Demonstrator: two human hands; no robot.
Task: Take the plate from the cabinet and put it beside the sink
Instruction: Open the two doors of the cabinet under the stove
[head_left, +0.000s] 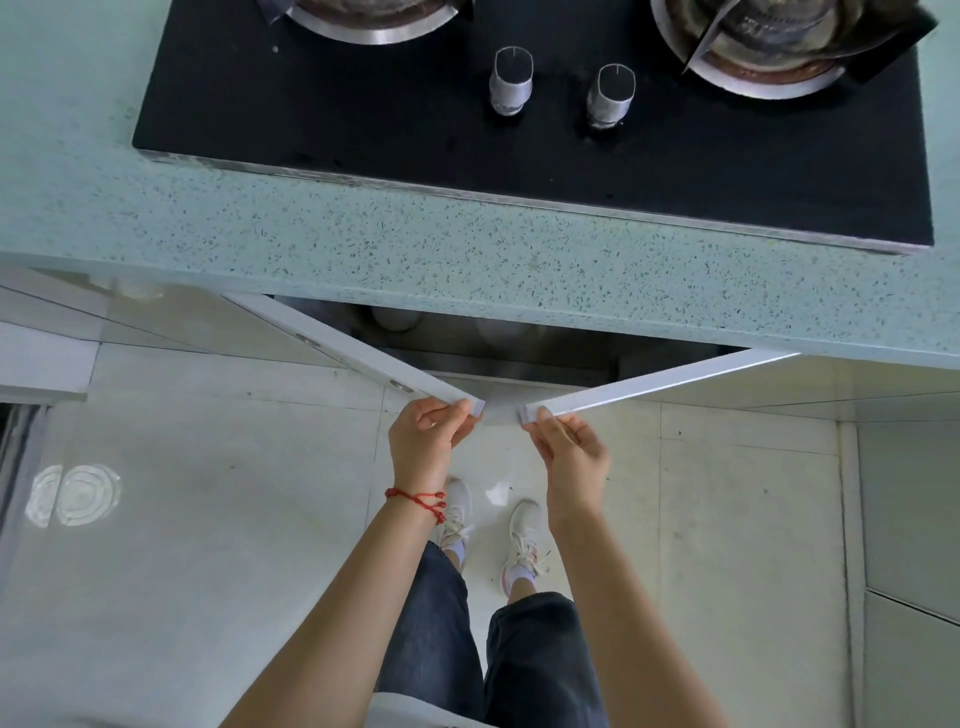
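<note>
Under the speckled counter (467, 260) a cabinet stands with both white doors partly swung out. My left hand (428, 434) pinches the free edge of the left cabinet door (363, 348). My right hand (569, 447) pinches the free edge of the right cabinet door (654, 382). Between the doors the cabinet's dark inside (493, 338) shows, with a pale round shape (397, 318) at its back left. No plate can be made out, and no sink is in view.
A black gas hob (519, 130) with two knobs and two burners lies on the counter above the cabinet. Below are the pale tiled floor (208, 519), my legs and white shoes, and a scrap of white paper (498, 492).
</note>
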